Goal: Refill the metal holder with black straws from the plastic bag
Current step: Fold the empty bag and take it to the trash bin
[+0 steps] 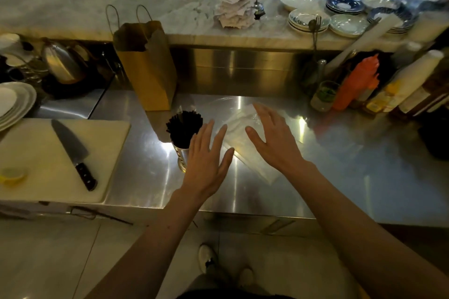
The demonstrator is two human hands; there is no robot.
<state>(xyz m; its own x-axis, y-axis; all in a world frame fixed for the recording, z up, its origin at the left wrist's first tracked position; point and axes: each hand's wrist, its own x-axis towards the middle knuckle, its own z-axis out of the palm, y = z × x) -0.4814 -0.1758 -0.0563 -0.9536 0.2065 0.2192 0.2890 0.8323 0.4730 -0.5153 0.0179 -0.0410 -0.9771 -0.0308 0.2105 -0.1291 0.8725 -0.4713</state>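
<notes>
A metal holder point(182, 156) stands upright on the steel counter, packed with black straws point(184, 126) that stick out of its top. To its right lies a flat clear plastic bag point(245, 150), crumpled and see-through; no straws show inside it. My left hand point(206, 155) hovers with fingers spread straight, just right of the holder and over the bag's left edge. My right hand point(272, 136) is also spread flat above the middle of the bag. Neither hand grips anything.
A brown paper bag point(148, 65) stands behind the holder. A cutting board point(43, 165) with a knife point(74, 150) and a lemon piece lies at the left. Bottles and an orange squeeze bottle point(357, 82) crowd the right. Plates point(308, 22) sit on the marble ledge.
</notes>
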